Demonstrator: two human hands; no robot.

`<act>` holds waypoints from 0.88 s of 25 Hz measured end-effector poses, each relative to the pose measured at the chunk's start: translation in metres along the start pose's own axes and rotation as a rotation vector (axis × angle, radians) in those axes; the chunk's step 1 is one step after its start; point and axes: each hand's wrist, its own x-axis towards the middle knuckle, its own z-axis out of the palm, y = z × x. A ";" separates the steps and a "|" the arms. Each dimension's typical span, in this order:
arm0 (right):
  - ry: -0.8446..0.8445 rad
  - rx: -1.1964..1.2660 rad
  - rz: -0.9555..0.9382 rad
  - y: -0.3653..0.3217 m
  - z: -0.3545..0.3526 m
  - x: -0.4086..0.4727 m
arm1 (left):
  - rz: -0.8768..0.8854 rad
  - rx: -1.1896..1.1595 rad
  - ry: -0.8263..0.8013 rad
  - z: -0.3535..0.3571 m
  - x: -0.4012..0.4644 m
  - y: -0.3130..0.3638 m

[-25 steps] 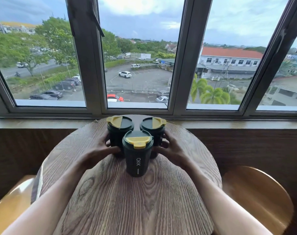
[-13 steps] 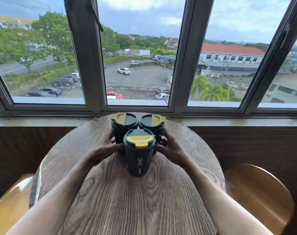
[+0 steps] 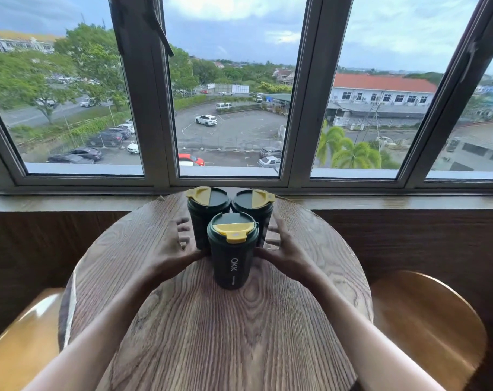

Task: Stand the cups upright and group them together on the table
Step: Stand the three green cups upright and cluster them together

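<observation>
Three dark green cups with yellow lids stand upright, touching in a tight triangle on the far half of the round wooden table (image 3: 211,334). The front cup (image 3: 232,263) shows white lettering. Behind it are the back left cup (image 3: 204,218) and the back right cup (image 3: 256,210). My left hand (image 3: 174,255) is just left of the group with its fingers spread apart and its thumb close to the cups. Mirroring it on the other side, my right hand (image 3: 289,256) has spread fingers and a thumb close to the front cup. Neither hand wraps a cup.
The table's far edge meets a windowsill (image 3: 380,201) under large windows. A wooden stool (image 3: 19,334) stands at the left and another stool (image 3: 425,320) at the right, both lower than the tabletop.
Both hands were pressed around the back cups; now their fingers have opened and drawn slightly away. The cups stay grouped.
</observation>
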 end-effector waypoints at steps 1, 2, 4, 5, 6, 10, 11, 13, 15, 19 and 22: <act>0.059 -0.087 0.016 0.001 -0.001 -0.006 | 0.014 0.070 0.029 -0.001 -0.003 -0.006; 0.094 -0.129 0.018 0.003 -0.004 -0.010 | 0.006 0.119 0.038 -0.002 -0.011 -0.010; 0.156 -0.155 0.010 0.009 -0.007 -0.018 | 0.011 0.157 0.066 -0.002 -0.017 -0.014; 0.166 -0.142 0.006 0.006 -0.006 -0.020 | 0.034 0.123 0.085 -0.001 -0.016 -0.012; 0.155 -0.132 0.012 0.003 -0.005 -0.019 | 0.041 0.074 0.095 -0.001 -0.013 -0.006; 0.050 0.054 -0.022 -0.004 0.009 -0.004 | 0.051 -0.099 0.001 0.004 0.004 0.016; 0.076 0.076 -0.032 -0.004 0.011 -0.001 | 0.066 -0.126 0.004 0.007 0.007 0.017; 0.127 0.060 -0.065 -0.002 0.012 0.007 | 0.071 -0.165 0.029 0.010 0.013 0.016; 0.137 0.047 -0.075 0.002 0.013 0.013 | 0.078 -0.185 0.040 0.013 0.019 0.014; 0.157 0.043 -0.089 0.007 0.016 0.024 | 0.104 -0.194 0.072 0.016 0.030 0.011; 0.169 0.057 -0.110 0.007 0.020 0.024 | 0.108 -0.190 0.085 0.019 0.030 0.009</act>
